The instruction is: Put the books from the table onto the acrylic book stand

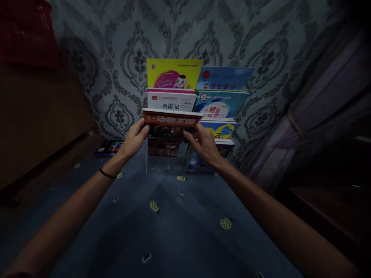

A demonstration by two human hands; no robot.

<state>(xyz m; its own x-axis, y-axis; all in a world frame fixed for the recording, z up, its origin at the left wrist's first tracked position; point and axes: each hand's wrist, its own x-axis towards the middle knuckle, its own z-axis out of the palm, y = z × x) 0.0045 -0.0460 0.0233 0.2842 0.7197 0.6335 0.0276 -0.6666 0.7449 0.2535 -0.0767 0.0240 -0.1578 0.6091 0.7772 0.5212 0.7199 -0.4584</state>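
Note:
Both my hands hold an orange-topped book with white characters, in front of a clear tiered display rack against the wall. My left hand grips the book's left edge. At its right edge my right hand has the fingers wrapped around it. The book sits at the rack's left column, below a white book and a yellow book. The right column holds several blue books.
The rack stands on a blue-grey cloth with small yellow patches. A dark book lies flat at the left by the wall. A brown piece of furniture is on the left, a purple curtain on the right.

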